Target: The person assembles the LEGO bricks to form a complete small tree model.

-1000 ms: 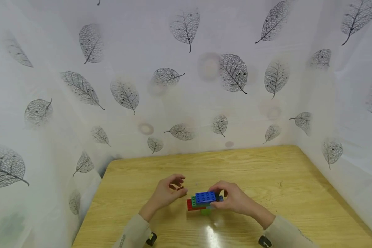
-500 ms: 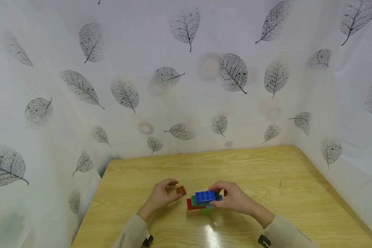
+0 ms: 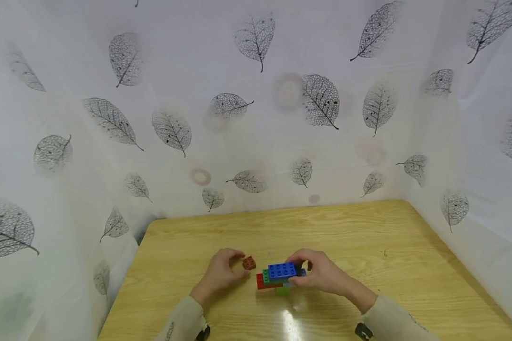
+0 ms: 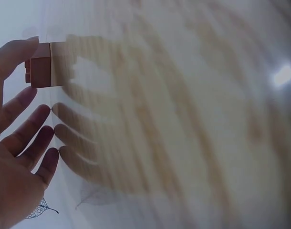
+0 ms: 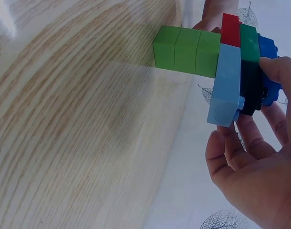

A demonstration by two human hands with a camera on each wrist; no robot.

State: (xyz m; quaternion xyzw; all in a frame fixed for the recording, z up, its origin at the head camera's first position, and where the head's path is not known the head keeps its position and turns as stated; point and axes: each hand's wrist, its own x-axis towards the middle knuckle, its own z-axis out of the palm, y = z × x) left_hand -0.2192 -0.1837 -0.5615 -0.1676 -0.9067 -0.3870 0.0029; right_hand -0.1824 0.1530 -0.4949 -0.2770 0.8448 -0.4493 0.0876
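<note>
A small brown four-stud toy brick lies studs up on the table. My left hand is beside it, thumb and index finger spread at its near edges in the left wrist view, the other fingertips down at the tabletop. My right hand holds the right end of a toy brick stack, thumb at its upper layers. A blue eight-stud brick tops the stack. Below are green and black bricks, then red and light blue ones, on a column of lime bricks.
A pale wooden table bears everything. White sheeting printed with leaf skeletons surrounds it at the back and both sides. Sleeves and a dark strap sit at the wrists.
The brown brick was tilted at the left fingertips and now lies flat on the table. The left hand has drawn back slightly to the left. The right hand and the stack have stayed put.
</note>
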